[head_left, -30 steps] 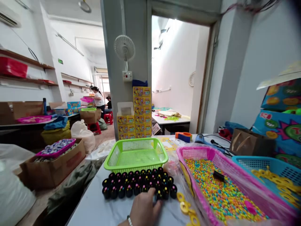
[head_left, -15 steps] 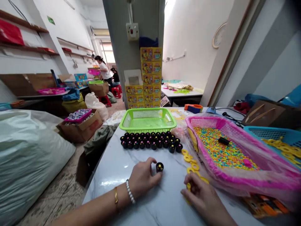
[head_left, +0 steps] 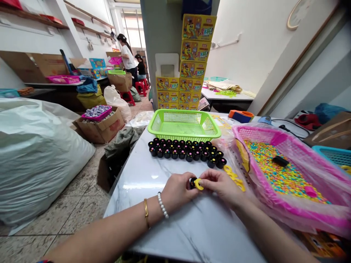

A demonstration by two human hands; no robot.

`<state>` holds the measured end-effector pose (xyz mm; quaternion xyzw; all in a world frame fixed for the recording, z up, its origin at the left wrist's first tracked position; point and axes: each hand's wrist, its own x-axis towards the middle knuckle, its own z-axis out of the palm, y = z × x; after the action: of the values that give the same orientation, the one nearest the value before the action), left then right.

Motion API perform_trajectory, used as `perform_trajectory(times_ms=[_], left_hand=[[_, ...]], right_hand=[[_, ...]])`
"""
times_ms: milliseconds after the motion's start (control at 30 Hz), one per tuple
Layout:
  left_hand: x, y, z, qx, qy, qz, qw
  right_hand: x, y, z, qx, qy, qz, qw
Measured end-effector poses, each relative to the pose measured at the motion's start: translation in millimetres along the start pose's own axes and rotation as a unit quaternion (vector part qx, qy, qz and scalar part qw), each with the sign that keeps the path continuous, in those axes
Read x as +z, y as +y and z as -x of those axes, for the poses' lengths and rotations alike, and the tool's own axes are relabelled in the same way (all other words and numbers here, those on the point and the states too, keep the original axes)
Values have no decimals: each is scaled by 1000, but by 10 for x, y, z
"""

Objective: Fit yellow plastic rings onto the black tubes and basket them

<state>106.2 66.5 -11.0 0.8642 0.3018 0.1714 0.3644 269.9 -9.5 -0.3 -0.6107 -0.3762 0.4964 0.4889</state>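
My left hand (head_left: pixel 179 189) is closed around a small black cup (head_left: pixel 192 183), held just above or on the marble-patterned table (head_left: pixel 164 237); I cannot tell which. A yellow ring-shaped piece (head_left: pixel 199 184) is pinched in my right hand (head_left: pixel 221 185), right against the cup's open side. Beyond my hands stand rows of similar black cups (head_left: pixel 181 154), many showing pink or yellow bits inside. More yellow ring pieces (head_left: pixel 233 177) lie to the right, partly behind my right hand.
A green basket (head_left: pixel 184 137) stands behind the cups. On the right is a pink basket (head_left: pixel 255 182) of colourful beads with a black piece on top. Yellow boxes (head_left: pixel 194 49) are stacked by the pillar. A large white sack (head_left: pixel 41 160) sits left; two people (head_left: pixel 128 58) are farther back.
My right hand has moved left from the yellow pieces, bringing one ring to the black cup. My left hand still holds the cup. The view has shifted.
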Motion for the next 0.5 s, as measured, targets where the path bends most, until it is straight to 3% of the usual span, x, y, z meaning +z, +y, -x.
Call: perform_trajectory(times_ms=[500], left_hand=[[-60,21,-16,-12,-38,61,997]], right_hand=[[120,9,11,34,-8,-32,999]])
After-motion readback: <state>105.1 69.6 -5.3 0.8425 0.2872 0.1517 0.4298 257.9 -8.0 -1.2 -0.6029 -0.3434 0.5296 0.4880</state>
